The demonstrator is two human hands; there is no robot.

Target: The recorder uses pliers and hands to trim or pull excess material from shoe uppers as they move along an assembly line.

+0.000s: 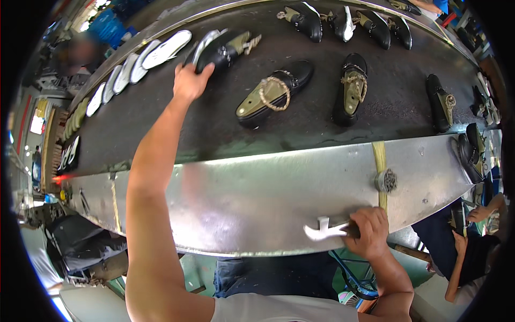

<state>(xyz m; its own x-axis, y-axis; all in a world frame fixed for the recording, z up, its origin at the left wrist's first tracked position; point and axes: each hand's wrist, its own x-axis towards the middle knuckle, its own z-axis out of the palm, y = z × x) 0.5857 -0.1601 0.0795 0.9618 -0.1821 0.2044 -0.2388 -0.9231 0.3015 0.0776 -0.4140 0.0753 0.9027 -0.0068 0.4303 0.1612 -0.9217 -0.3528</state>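
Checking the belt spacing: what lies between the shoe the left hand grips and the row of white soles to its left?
In the head view, nothing: only bare dark belt separates the shoe in the left hand from the nearest white sole.

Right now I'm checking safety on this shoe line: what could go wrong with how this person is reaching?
1. The left hand is stretched far across the dark belt to a black shoe at its far side; held only at one end, the shoe could slip or knock the white soles beside it.
2. The right hand holds a white-tipped tool against the metal edge; unwatched, it might catch or drop.
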